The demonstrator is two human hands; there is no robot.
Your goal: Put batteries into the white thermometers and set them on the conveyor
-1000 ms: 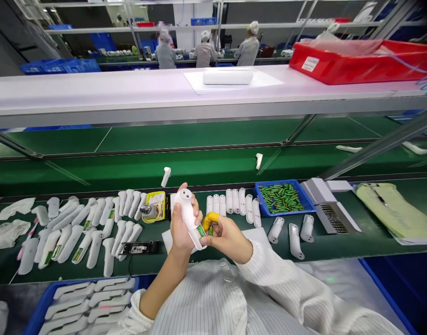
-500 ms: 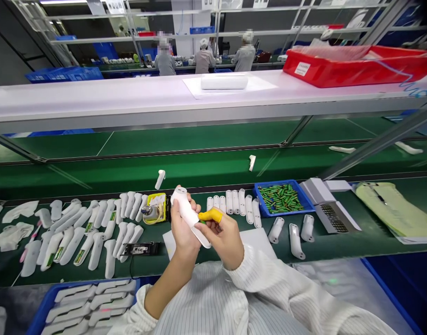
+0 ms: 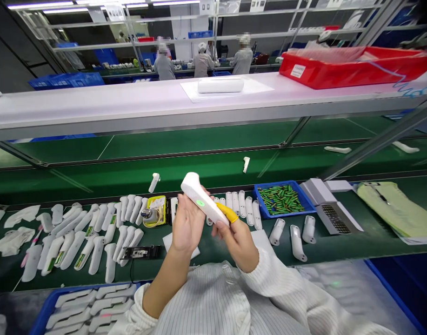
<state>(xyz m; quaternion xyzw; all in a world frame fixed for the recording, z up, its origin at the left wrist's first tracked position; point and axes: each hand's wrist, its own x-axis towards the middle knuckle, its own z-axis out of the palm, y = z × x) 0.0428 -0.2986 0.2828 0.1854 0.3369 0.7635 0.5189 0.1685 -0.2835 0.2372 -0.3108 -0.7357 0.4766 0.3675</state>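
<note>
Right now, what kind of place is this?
Probably a factory where gadgets get put together: lots of matching white gadgets cover a green workbench, a blue tray holds what look like batteries, and people work behind.

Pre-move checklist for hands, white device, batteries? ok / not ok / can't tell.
1. Right hand grips white device near its lower end: ok.
2. Yellow finger cover on right hand: ok.
3. Left hand supporting device: cannot tell; palm open, fingers partly hidden.
4. Loose batteries in blue tray: ok.
5. Batteries inside held device: cannot tell.
6. Bench devices at left all covered: not ok; several lie open.
</note>
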